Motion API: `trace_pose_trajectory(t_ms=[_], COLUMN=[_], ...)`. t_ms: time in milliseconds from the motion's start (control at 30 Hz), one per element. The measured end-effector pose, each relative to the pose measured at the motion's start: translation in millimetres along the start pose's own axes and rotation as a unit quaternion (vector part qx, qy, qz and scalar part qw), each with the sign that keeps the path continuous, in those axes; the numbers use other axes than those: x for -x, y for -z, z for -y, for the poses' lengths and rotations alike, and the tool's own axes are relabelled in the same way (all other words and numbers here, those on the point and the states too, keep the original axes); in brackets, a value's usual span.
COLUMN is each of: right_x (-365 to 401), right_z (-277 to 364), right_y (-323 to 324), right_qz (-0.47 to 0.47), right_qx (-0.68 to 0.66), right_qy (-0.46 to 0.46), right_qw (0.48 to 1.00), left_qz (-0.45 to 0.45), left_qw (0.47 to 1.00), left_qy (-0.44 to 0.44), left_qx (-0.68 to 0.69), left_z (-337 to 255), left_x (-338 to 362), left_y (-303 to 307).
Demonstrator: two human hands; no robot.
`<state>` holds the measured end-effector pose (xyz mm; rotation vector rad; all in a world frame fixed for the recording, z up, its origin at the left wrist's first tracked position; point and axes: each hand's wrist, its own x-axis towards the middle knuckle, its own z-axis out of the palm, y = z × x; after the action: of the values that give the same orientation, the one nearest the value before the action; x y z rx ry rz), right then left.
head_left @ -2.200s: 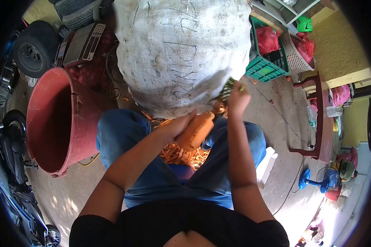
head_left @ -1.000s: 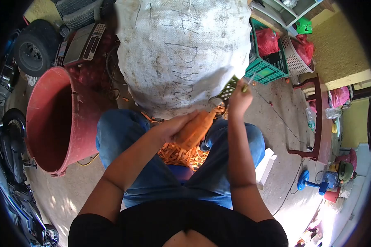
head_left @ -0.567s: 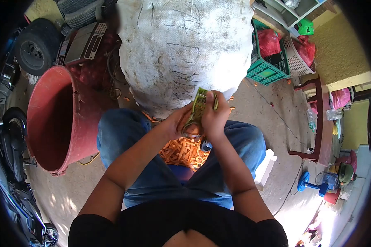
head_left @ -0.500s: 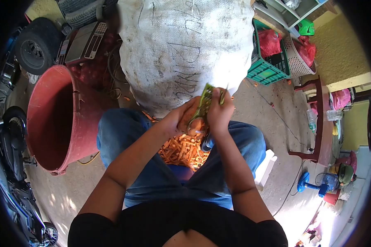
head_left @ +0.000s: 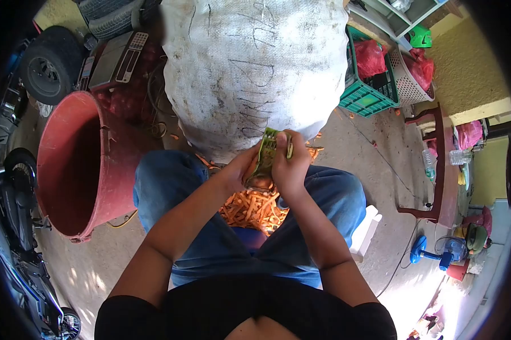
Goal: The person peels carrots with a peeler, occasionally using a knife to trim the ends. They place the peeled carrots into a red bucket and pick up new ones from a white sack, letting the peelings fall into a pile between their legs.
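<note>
Between my knees my right hand (head_left: 290,164) is closed around a green hand grater (head_left: 266,157) with a perforated face. The grater slants against a carrot (head_left: 260,182), partly hidden behind it. My left hand (head_left: 239,170) is wrapped around the carrot, its fingers largely covered. Just below both hands lies a heap of orange carrot strips (head_left: 251,211) in a blue container (head_left: 247,237), of which only the front wall shows.
A big, full white sack (head_left: 221,79) stands right in front of me. At left are a red tub (head_left: 111,170), a wheel (head_left: 43,71) and a motorcycle (head_left: 20,209). A green crate (head_left: 369,103), a wooden frame (head_left: 447,170) and a blue fan (head_left: 431,255) are at right.
My right hand and the grater have moved down and to the left, closer to my left hand. More orange strips now show beyond my right hand.
</note>
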<state>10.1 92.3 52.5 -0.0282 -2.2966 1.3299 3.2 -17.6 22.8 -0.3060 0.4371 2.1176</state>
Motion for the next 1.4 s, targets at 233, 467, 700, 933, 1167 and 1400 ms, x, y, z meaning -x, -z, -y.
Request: trace_pose_trajectory(t_ms=[233, 467, 700, 933, 1167, 1400], right_x=[-64.4, -18.8, -7.8, -67.7, -15.1, -15.2], right_z=[-72.2, -4.5, -7.4, -74.1, -15.8, -30.9], right_y=[32.1, 15.9, 1.9, 39.4, 8.4, 2.8], right_qz=[-0.174, -0.025, 0.002, -0.189, -0.015, -0.056], right_qx=[0.101, -0.133, 0.027, 0.066, -0.055, 0.028], right_qy=[-0.122, -0.18, -0.001, -0.124, -0.075, 0.009], right_qw=[0.972, 0.974, 1.0, 0.972, 0.996, 0.998], left_qz=[-0.115, -0.086, 0.028, -0.073, -0.071, -0.042], left_qw=[0.971, 0.995, 0.999, 0.958, 0.991, 0.996], left_qy=[0.067, -0.027, -0.031, 0.07, -0.002, -0.016], left_qx=[-0.2, -0.047, -0.028, -0.27, -0.117, -0.083], left_z=[4.0, 1.7, 4.6, 6.2, -1.7, 2.4], left_x=[10.6, -17.8, -16.7, 9.2, -6.2, -7.2], left_y=[-15.1, 20.8, 34.2, -15.1, 14.6, 13.2])
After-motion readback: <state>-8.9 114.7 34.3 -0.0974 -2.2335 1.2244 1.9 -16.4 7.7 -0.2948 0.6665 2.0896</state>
